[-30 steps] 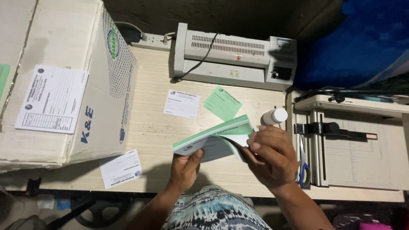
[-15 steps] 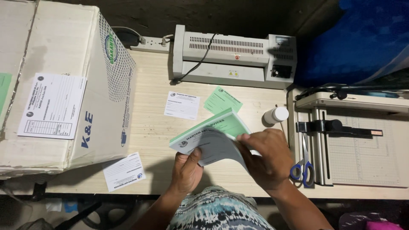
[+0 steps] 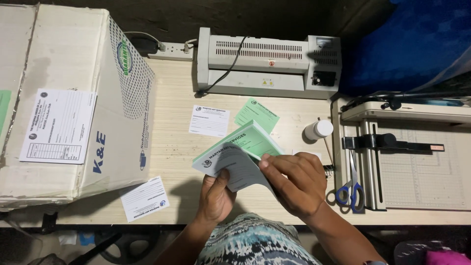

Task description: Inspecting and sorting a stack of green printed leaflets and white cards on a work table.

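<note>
A small pad of printed slips (image 3: pixel 238 152), green pages under a grey-white top sheet, is held over the near side of the wooden desk (image 3: pixel 171 147). My left hand (image 3: pixel 216 196) grips the pad's lower edge, thumb on the top sheet. My right hand (image 3: pixel 297 181) pinches that sheet's right edge and curls it away from the green pages. A loose white slip (image 3: pixel 209 120) and a loose green slip (image 3: pixel 256 115) lie flat on the desk just beyond the pad.
A large cardboard box (image 3: pixel 73 103) with a form on top fills the left. A laminator (image 3: pixel 267 64) sits at the back, a paper cutter (image 3: pixel 407 157) at right. Blue-handled scissors (image 3: pixel 351 189), a small white bottle (image 3: pixel 319 130) and another white slip (image 3: pixel 144 198) lie nearby.
The pad has come lower and flatter toward me. My right hand has peeled the grey-white top sheet further over while the left hand keeps its grip.
</note>
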